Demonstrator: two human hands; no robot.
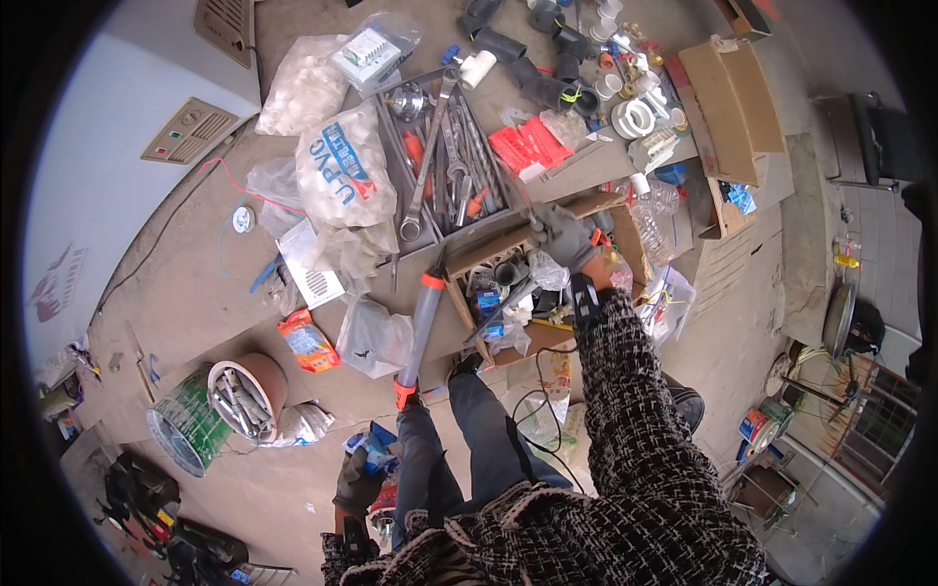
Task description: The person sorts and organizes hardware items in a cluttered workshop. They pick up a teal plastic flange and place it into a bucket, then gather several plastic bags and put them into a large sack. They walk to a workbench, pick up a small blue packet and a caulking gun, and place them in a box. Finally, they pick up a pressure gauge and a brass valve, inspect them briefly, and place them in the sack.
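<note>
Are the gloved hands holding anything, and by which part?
Gray-gloved left hand: apparently a blue and white plastic packet, by its near end. Gray-gloved right hand: cannot be told.

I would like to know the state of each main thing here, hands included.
Left hand: gloved, gripping blue-and-white packet
Right hand: gloved, fingers partly bent; grip unclear
Cardboard box under right hand: open, filled
Cardboard box at upper right: open, flap spread
Tool tray: open, filled
Long wrench: lying across tray
Pinkish bucket: open, holding grey pieces
White printed bag: bulging
</note>
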